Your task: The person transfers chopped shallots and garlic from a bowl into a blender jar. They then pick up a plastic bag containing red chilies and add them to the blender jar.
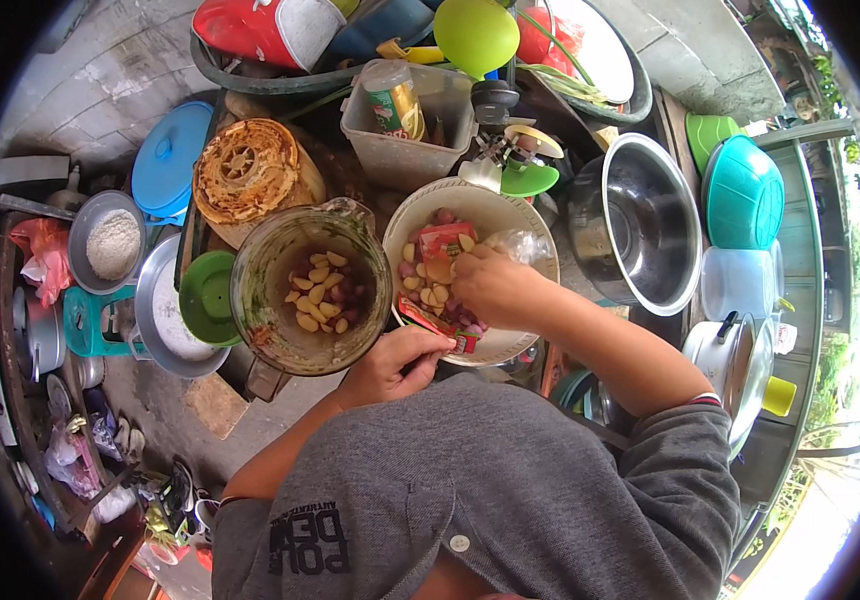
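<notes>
My right hand point(491, 289) reaches down into a cream plastic bowl point(546, 259), its fingertips among peeled garlic cloves point(434, 295), small shallots point(467, 322) and red seasoning packets point(445, 244); whether it grips anything is hidden. A clear plastic bag point(521, 244) lies inside behind that hand. My left hand point(400, 364) rests at the bowl's near rim, thumb and fingers close to a red and green packet point(426, 319); a firm hold cannot be made out. Left of the bowl, a stained blender jar point(250, 300) holds garlic cloves and shallots at its bottom.
Behind the jar stands a crusted blender base point(250, 169). A green cup point(209, 296) and a pan of white contents point(143, 300) are at left. Utensils point(516, 157) and a grey plastic container point(407, 154) stand at the back. A steel basin point(644, 225) leans at right.
</notes>
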`<state>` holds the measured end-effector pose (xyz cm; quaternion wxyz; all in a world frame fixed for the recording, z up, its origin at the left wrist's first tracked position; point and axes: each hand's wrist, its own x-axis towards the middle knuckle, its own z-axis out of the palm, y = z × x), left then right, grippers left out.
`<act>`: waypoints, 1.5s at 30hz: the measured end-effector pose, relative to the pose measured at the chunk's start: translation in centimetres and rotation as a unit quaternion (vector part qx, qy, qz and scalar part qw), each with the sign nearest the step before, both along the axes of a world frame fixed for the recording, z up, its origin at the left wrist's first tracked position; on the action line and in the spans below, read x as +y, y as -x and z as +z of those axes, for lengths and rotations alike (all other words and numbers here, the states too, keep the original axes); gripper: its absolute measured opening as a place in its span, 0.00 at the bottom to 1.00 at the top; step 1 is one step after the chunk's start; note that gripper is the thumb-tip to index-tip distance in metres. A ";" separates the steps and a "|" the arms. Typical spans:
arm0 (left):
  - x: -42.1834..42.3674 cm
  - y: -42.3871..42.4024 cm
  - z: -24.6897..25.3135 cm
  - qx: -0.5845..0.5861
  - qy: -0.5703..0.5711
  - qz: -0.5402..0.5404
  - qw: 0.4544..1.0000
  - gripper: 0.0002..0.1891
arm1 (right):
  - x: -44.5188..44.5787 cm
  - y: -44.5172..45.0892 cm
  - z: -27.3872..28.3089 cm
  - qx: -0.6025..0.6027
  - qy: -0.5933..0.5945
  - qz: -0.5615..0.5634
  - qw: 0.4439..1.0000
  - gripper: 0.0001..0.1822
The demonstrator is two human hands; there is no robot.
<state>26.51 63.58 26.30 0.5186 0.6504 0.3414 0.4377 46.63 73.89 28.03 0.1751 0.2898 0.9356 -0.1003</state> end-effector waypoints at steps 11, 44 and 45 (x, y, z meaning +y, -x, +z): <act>0.4 -0.1 0.4 -0.007 -0.010 -0.012 1.000 0.15 | 2.1 0.7 0.3 0.055 0.005 -0.253 0.966 0.15; 0.2 0.2 -0.4 -0.036 -0.005 -0.028 0.999 0.16 | 1.8 2.2 -0.5 0.027 0.083 -0.149 0.985 0.15; 0.4 0.1 -0.3 -0.036 -0.016 -0.035 0.999 0.15 | 1.8 1.7 -0.8 0.022 0.110 -0.130 0.985 0.17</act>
